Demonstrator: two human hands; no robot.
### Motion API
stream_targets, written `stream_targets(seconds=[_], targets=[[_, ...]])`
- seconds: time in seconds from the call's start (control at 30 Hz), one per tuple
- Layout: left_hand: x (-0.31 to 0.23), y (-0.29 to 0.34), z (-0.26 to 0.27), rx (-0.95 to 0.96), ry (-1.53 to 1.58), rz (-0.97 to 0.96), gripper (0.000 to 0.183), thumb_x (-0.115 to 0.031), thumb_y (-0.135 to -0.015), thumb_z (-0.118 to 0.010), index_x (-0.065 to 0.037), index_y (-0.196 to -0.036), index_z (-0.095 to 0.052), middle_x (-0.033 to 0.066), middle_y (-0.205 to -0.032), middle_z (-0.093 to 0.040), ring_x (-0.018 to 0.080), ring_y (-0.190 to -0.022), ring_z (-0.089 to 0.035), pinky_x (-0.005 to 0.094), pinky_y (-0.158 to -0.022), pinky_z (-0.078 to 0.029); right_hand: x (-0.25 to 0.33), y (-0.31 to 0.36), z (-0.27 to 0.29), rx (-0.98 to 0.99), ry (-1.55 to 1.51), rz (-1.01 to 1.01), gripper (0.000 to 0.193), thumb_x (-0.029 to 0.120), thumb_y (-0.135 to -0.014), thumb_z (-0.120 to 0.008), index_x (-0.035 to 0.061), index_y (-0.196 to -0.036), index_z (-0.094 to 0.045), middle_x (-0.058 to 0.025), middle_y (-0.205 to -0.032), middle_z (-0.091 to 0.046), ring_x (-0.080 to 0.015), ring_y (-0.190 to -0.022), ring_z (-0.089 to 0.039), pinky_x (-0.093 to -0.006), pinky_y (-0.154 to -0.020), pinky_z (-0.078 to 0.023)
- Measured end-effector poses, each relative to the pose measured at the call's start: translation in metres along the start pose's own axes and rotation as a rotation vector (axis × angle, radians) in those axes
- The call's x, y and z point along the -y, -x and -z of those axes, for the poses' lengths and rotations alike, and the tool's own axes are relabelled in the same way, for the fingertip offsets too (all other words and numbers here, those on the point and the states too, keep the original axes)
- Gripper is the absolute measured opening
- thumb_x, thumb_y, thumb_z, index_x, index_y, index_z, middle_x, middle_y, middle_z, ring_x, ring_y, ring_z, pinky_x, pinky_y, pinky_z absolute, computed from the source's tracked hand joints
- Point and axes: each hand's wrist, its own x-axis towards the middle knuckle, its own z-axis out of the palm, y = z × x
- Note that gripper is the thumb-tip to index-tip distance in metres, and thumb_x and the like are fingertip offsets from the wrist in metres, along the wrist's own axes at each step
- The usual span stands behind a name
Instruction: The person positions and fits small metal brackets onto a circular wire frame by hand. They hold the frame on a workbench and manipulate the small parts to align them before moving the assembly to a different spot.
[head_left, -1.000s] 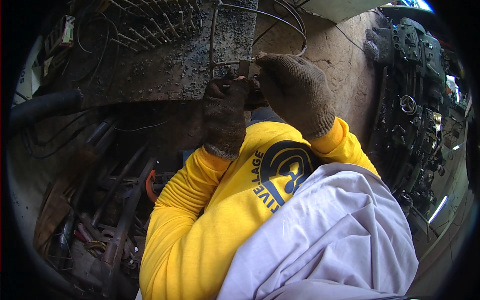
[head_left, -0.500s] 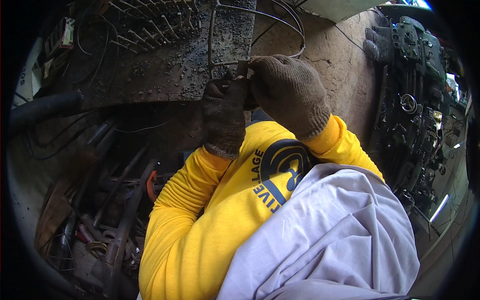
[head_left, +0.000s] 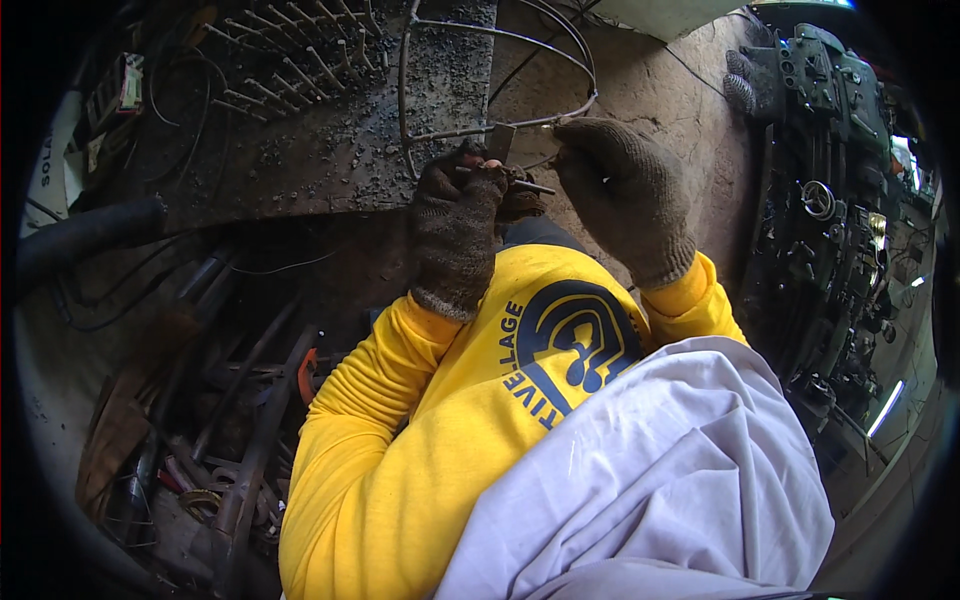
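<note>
My left hand [head_left: 455, 235], in a dark knitted glove, is closed around a thin metal rod [head_left: 532, 187] that sticks out to the right. Above its fingertips stands a small flat metal plate [head_left: 504, 137], beside the lower bar of a round wire frame [head_left: 403, 85]. How plate, rod and frame meet is hidden by the fingers. Just to the right, my right hand [head_left: 635, 195], in a brown glove, is apart from the rod. Its fingers are loosely curved, with a small gap showing between them, and nothing is visible in them.
A dark metal worktable [head_left: 300, 165] strewn with black grit lies ahead, bearing a rack of upright metal pegs [head_left: 300, 70]. A thick black hose [head_left: 95, 238] crosses the left side. Metal pipes [head_left: 255, 440] lie low at left. A large green machine [head_left: 820, 170] stands at right.
My right hand has moved away to the right from my left hand, uncovering the rod. The wire frame and worktable have shifted slightly left in view.
</note>
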Motion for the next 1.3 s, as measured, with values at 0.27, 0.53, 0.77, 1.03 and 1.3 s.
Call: stream_targets(seconds=[0.27,0.53,0.77,1.03,1.3], targets=[[0.001,0.005,-0.004,0.107,0.187,0.005,0.016,-0.011,-0.104,-0.054,-0.004,-0.119,-0.053,0.0153,-0.107,-0.07,0.0239,-0.092,-0.074,0.0372,-0.083,-0.063,-0.007,-0.008,-0.003,0.004,-0.051,0.051,0.018,0.011,-0.087,-0.072,0.0063,-0.104,-0.074,-0.0145,-0.093,-0.074,-0.0318,-0.082,-0.073,-0.0375,-0.073,-0.06],[0.005,0.006,-0.007,0.112,-0.042,-0.139,0.019,-0.01,-0.103,-0.055,-0.001,-0.119,-0.048,0.0177,-0.104,-0.067,0.0269,-0.089,-0.073,0.0386,-0.08,-0.065,-0.001,-0.011,-0.002,0.032,-0.022,0.058,0.019,0.013,-0.087,-0.071,0.0063,-0.104,-0.074,-0.0155,-0.093,-0.073,-0.0332,-0.082,-0.073,-0.0388,-0.074,-0.06],[0.0,0.008,-0.01,0.098,-0.051,-0.179,0.02,-0.01,-0.103,-0.056,0.0,-0.119,-0.048,0.0181,-0.102,-0.068,0.0266,-0.088,-0.074,0.0386,-0.08,-0.064,0.001,-0.014,-0.004,0.03,0.007,0.073,0.019,0.012,-0.087,-0.069,0.007,-0.104,-0.074,-0.0148,-0.093,-0.073,-0.0336,-0.083,-0.073,-0.0392,-0.074,-0.06],[0.005,0.008,-0.006,0.106,-0.397,-0.417,0.021,-0.009,-0.1,-0.059,0.0,-0.117,-0.049,0.0168,-0.105,-0.07,0.0243,-0.09,-0.073,0.0353,-0.082,-0.062,0.004,-0.021,-0.008,0.051,0.071,0.15,0.017,0.018,-0.088,-0.067,0.0091,-0.101,-0.073,-0.0135,-0.09,-0.072,-0.0341,-0.079,-0.071,-0.0413,-0.072,-0.059],[0.013,0.005,-0.005,0.003,-0.482,-0.477,0.018,-0.008,-0.098,-0.063,0.0,-0.111,-0.054,0.0137,-0.101,-0.069,0.0212,-0.087,-0.071,0.0321,-0.08,-0.059,0.0,-0.022,-0.017,0.051,0.14,0.193,0.015,0.022,-0.088,-0.069,0.0107,-0.097,-0.072,-0.0129,-0.085,-0.07,-0.0341,-0.075,-0.069,-0.0425,-0.067,-0.057]])
